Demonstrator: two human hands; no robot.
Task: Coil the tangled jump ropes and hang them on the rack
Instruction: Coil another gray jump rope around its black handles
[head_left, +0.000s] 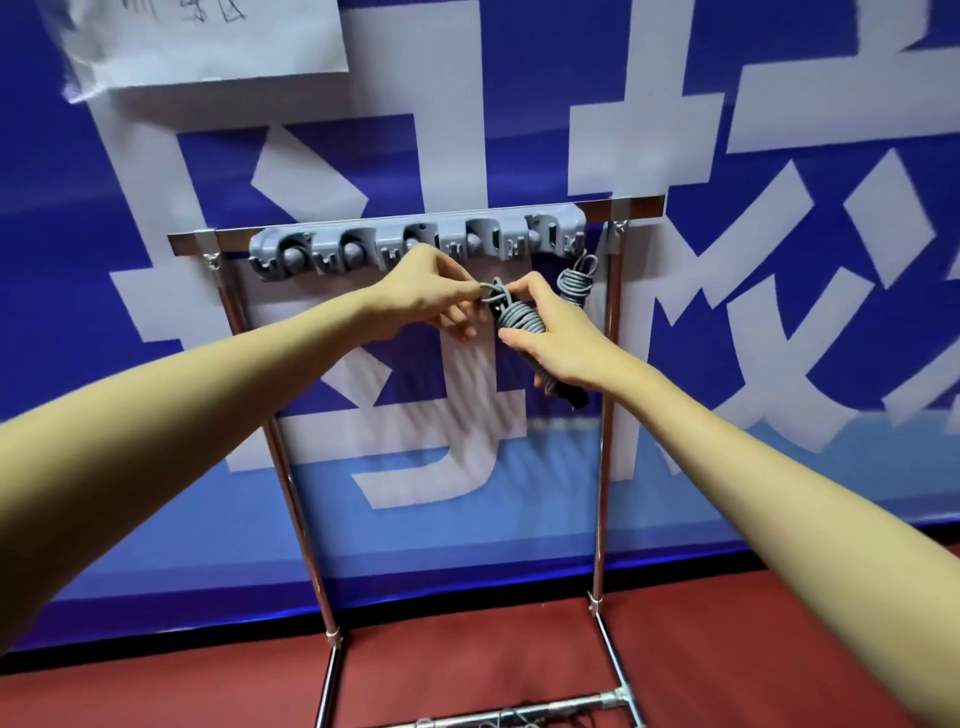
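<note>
A chrome stand (602, 415) rises from the red floor (727, 649) against a blue banner (156, 182) covered in big white characters, with a sheet of paper (208, 36) stuck at its upper left. Across the stand's top bar sits the grey hook rack (415, 244), a row of clips and small hooks. From its right end one coiled rope (574, 280) hangs already, close against the right upright.

Both bare arms reach in just below the rack's middle. The right hand (556, 338) wraps round a second grey coiled jump rope (519, 317), thumb beneath and fingers curled over the top of the bundle; a black handle (569, 392) pokes out below the palm. The left hand (436, 296) pinches a small loop (493, 293) at the top of that bundle between thumb and forefinger, its other fingers loosely curled under. The loop sits a little below the hooks, not touching them, and the hanging coil lies just to the right of the hands.
</note>
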